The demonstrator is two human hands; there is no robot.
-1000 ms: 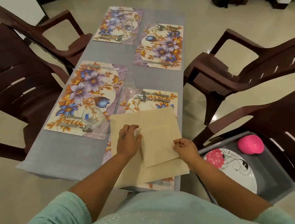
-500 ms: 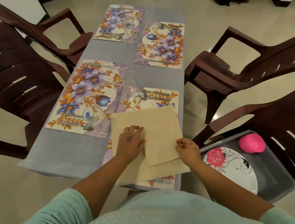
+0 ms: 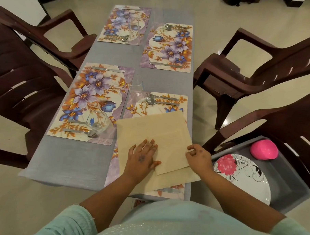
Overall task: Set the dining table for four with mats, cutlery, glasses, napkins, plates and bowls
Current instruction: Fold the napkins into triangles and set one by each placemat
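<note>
Two beige napkins lie on the near right floral mat [image 3: 158, 112]: a large one [image 3: 141, 131] and a smaller folded one [image 3: 172, 150] on top of it. My left hand [image 3: 141, 157] presses flat on the napkins at the folded one's left edge. My right hand [image 3: 198, 154] has curled fingers and pinches the folded napkin's right edge. A fork and spoon [image 3: 160, 99] lie at the mat's far side, and a knife [image 3: 168, 190] peeks out at its near side. A clear glass [image 3: 136, 88] stands by the mat's far left corner.
Three more floral mats with cutlery lie on the grey tablecloth [image 3: 69, 159]; a glass [image 3: 97, 122] stands on the near left mat [image 3: 91, 100]. A grey tub [image 3: 289, 185] on the right chair holds flowered plates [image 3: 245, 178] and a pink bowl [image 3: 263, 149]. Brown chairs [image 3: 241, 76] flank the table.
My left hand has slid slightly towards me and lies flatter on the napkins. My right hand stays at the folded napkin's right edge.
</note>
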